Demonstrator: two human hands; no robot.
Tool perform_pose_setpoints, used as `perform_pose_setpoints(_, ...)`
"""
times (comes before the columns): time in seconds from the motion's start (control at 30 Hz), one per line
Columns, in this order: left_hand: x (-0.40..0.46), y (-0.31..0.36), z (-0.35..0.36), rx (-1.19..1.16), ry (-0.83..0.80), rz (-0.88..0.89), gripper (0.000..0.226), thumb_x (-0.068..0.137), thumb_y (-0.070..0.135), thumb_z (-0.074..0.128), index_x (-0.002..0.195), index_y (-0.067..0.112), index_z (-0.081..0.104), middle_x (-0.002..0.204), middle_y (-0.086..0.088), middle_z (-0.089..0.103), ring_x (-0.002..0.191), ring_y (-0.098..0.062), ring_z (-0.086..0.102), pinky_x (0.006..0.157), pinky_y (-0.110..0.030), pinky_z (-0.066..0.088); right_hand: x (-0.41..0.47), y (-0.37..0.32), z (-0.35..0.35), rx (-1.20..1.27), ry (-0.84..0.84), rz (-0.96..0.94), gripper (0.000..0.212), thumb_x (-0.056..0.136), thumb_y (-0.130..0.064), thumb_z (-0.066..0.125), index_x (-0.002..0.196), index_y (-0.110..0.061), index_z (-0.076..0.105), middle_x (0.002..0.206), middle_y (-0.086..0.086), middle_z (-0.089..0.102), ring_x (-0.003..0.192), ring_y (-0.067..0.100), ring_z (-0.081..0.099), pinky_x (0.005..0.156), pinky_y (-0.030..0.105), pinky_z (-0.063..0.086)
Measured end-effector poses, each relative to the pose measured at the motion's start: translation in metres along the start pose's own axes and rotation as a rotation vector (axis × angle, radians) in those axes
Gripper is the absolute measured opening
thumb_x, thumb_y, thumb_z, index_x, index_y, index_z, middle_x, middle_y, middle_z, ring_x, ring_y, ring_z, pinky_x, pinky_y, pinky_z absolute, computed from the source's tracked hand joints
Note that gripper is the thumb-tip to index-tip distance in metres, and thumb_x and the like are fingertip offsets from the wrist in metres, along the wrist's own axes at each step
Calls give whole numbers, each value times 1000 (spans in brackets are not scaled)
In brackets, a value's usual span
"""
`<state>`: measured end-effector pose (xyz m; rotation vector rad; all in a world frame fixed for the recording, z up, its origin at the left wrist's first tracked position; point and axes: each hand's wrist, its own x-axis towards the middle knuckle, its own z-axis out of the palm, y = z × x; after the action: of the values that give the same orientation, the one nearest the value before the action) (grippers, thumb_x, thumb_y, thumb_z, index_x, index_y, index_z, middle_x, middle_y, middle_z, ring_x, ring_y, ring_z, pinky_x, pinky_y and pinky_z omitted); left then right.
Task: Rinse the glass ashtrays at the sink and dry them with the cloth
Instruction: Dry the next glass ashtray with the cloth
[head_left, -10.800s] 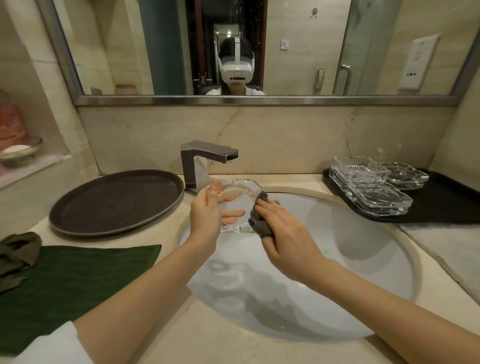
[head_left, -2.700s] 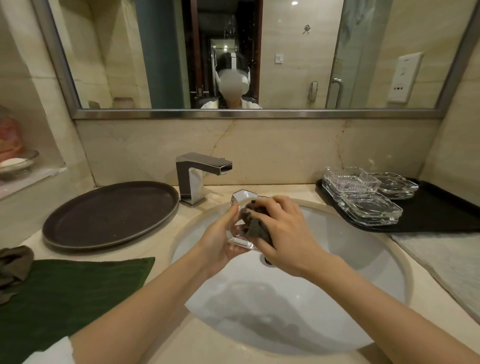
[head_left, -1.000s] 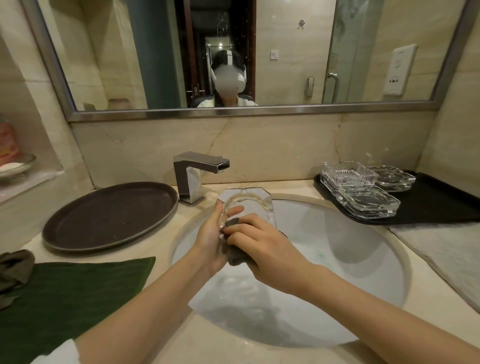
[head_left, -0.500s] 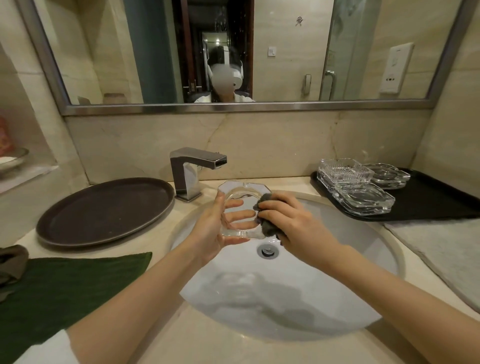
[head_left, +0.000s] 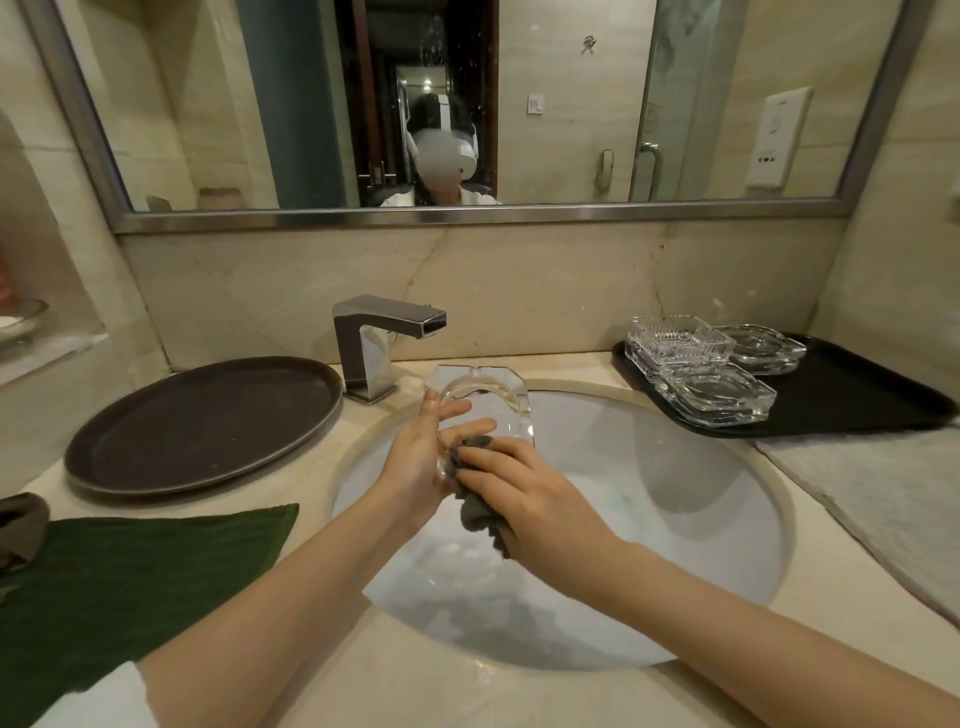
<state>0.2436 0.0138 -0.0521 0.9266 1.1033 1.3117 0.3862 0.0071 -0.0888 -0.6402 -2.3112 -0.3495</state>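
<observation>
Head view: glass ashtray (head_left: 485, 400) held upright on edge over the sink basin (head_left: 675, 499), just in front of the faucet (head_left: 382, 338). Left hand (head_left: 415, 467) grasps it from the left side, thumb up near the top edge, fingers seen through the glass behind it. Right hand (head_left: 540, 504) has its grip clenched round a bunched grey cloth (head_left: 475, 499) and presses it against the ashtray's lower part; cloth tail hangs below the hand. No water visible from the faucet spout.

Right of the sink, black tray (head_left: 857, 400) on the table (head_left: 519, 696) carries more glass ashtrays (head_left: 711, 389): a ribbed square one stacked at the back-left, a flat one in front touching it, another flat one just behind on the right. Pale towel (head_left: 883, 504) lies on the table in front of that tray.

Left of the sink, round brown tray (head_left: 202, 421) sits on the table beside the faucet. Green towel (head_left: 119, 587) lies flat nearer the person, w/ a crumpled brownish rag (head_left: 21, 525) at its far-left edge. White sleeve (head_left: 98, 701) shows at the bottom left. Mirror (head_left: 467, 104) above the backsplash reflects the person w/ a head-worn rig.
</observation>
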Motion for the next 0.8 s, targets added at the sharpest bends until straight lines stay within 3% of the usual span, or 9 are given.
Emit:
perform_pose_setpoints(0.07, -2, 2, 1, 14, -11, 20, 48, 98, 47, 26, 114, 14, 57, 99, -9, 70, 90, -24, 67, 69, -38, 54, 3, 17, -4, -2, 40, 1, 24, 78, -3, 56, 98, 1, 68, 105, 13, 68, 103, 24, 48, 91, 28, 44)
perform_pose_setpoints(0.17, -3, 0, 4, 85, -24, 24, 45, 98, 47, 29, 111, 14, 56, 87, -5, 74, 80, -23, 72, 61, -35, 57, 7, 44, -13, -107, 60, 4, 13, 81, -1, 59, 88, 1, 69, 99, 12, 69, 99, 23, 44, 90, 28, 40)
perform_pose_setpoints(0.27, -3, -2, 8, 107, -70, -11, 47, 98, 49, 26, 108, 15, 56, 87, -5, 74, 76, -22, 73, 58, -32, 58, 12, 55, -23, -182, 137, 46, 22, 88, -7, 48, 93, 3, 68, 105, 14, 67, 100, 25, 44, 91, 28, 39)
perform_pose_setpoints(0.43, -5, -2, 13, 153, -120, -8, 46, 99, 47, 26, 105, 16, 60, 88, -5, 74, 75, -22, 72, 63, -34, 58, 23, 34, -17, -287, 189, 20, 21, 73, 3, 51, 86, 4, 67, 91, 17, 68, 93, 26, 43, 86, 32, 40)
perform_pose_setpoints(0.53, -5, -4, 12, 170, -99, 17, 44, 100, 43, 27, 102, 19, 63, 95, -10, 72, 83, -22, 70, 68, -40, 58, 22, 10, -3, -146, 157, 175, 27, 67, 2, 59, 93, 2, 66, 92, 14, 67, 91, 28, 56, 83, 37, 50)
perform_pose_setpoints(0.63, -7, -4, 9, 195, -91, 42, 43, 100, 43, 27, 95, 21, 64, 87, -4, 71, 79, -16, 68, 65, -38, 57, 26, -2, 1, 161, 162, 327, 35, 71, -4, 49, 102, -3, 65, 101, 9, 68, 97, 26, 60, 88, 29, 47)
perform_pose_setpoints(0.73, -7, -2, 6, 207, -73, 48, 49, 99, 46, 26, 89, 16, 63, 72, -3, 67, 67, -16, 64, 55, -31, 54, 26, -8, -10, 284, 2, 328, 30, 67, 0, 48, 94, -6, 61, 91, 5, 66, 84, 25, 57, 72, 30, 44)
perform_pose_setpoints(0.8, -6, -2, 5, 214, -41, 46, 48, 99, 47, 26, 95, 15, 62, 69, -1, 66, 66, -18, 61, 51, -28, 53, 20, -1, -18, 264, -175, 284, 19, 73, 3, 53, 88, -9, 56, 87, 3, 64, 81, 23, 50, 65, 32, 40)
